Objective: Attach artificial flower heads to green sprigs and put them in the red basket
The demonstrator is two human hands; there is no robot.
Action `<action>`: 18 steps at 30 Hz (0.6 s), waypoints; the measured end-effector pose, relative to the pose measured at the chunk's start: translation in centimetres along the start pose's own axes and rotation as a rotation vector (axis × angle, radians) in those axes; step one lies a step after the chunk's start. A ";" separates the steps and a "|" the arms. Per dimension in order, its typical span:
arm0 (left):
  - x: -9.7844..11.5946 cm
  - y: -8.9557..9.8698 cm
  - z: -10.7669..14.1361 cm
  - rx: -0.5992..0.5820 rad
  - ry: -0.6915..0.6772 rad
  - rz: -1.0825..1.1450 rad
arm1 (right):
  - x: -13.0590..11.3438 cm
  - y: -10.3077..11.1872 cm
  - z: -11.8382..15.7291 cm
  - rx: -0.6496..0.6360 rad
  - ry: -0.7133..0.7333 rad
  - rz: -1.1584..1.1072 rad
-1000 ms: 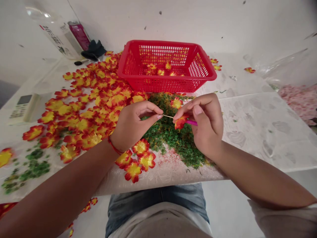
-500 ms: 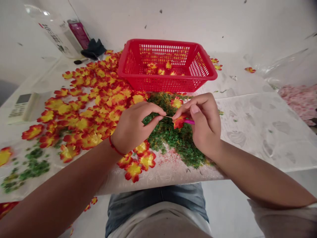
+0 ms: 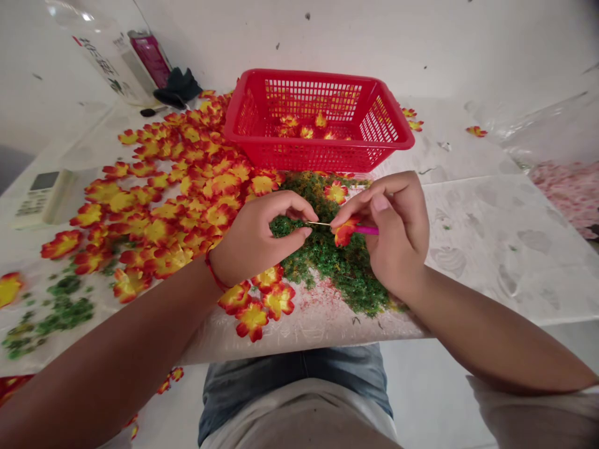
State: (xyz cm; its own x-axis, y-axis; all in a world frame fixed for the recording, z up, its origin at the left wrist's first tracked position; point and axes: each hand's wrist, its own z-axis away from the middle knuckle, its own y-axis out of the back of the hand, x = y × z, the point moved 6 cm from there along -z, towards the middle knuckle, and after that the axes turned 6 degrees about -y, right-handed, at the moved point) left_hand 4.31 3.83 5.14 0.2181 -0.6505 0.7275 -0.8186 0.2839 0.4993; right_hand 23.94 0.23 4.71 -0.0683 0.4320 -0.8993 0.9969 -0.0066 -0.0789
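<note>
My right hand (image 3: 400,231) is closed around a tool with a pink handle (image 3: 366,230) and a thin needle-like shaft (image 3: 320,223) pointing left. A red-orange artificial flower (image 3: 345,232) sits at the handle end of the shaft, by my right fingertips. My left hand (image 3: 266,234) is at the shaft's tip, thumb and forefinger parted around it. Whether anything tiny lies there I cannot tell. Beneath both hands spreads a heap of small green plastic pieces (image 3: 346,274). One red-yellow flower (image 3: 336,192) lies on the heap behind my hands.
Many red-yellow flowers (image 3: 159,231) cover the table's left side. Behind the heap stands a red basket (image 3: 318,156) with several flowers inside. A remote control (image 3: 43,196), a plastic bottle (image 3: 110,65) and a purple can (image 3: 150,56) are at left. Pink petals (image 3: 566,193) lie at right.
My left thumb and forefinger have parted from their pinch at the needle tip. My right hand has shifted slightly right with the tool and flower.
</note>
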 end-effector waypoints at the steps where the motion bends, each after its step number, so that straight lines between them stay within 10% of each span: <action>1: -0.1 0.0 0.0 0.008 0.012 0.013 | -0.1 0.0 0.0 0.007 -0.008 -0.014; 18: 0.5 0.5 0.0 0.026 -0.150 -0.222 | 0.1 0.1 -0.3 0.022 -0.038 -0.057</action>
State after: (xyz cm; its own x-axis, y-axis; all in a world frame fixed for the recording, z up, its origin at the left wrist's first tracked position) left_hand 4.00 3.60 5.76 0.3145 -0.7926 0.5223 -0.7732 0.1053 0.6253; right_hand 24.04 0.52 4.70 -0.1265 0.3972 -0.9089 0.9903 -0.0031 -0.1392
